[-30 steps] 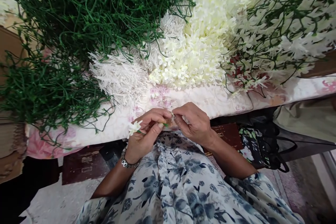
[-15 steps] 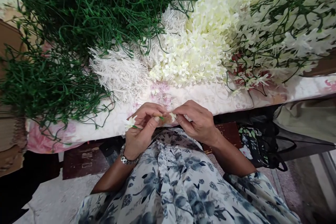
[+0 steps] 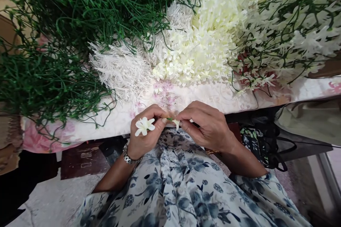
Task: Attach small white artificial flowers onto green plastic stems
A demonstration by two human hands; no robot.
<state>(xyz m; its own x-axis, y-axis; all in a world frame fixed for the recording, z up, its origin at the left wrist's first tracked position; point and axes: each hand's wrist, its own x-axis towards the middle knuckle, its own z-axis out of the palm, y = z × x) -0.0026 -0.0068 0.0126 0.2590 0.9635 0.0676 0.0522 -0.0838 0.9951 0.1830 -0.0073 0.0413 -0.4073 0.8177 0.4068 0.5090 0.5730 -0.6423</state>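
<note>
My left hand (image 3: 146, 133), with a metal watch on its wrist, is closed on a thin green stem that carries a small white flower (image 3: 144, 126) beside its knuckles. My right hand (image 3: 205, 124) pinches a small white petal piece (image 3: 176, 123) against the stem's tip, between the two hands. Both hands sit close together at the near edge of the table, just above my floral-print lap. Behind them lie a heap of cream petal pieces (image 3: 202, 42) and white spiky stamen pieces (image 3: 119, 69).
A big tangle of green plastic stems (image 3: 66, 25) fills the left of the cloth-covered table (image 3: 234, 97). Finished stems with white flowers (image 3: 287, 32) lie at the right. A dark bag (image 3: 266, 142) hangs under the table at the right; a dark box (image 3: 80, 159) stands below left.
The left hand has turned the stem, so the white flower now faces up beside its knuckles. Both hands rose slightly toward the table edge and stayed together.
</note>
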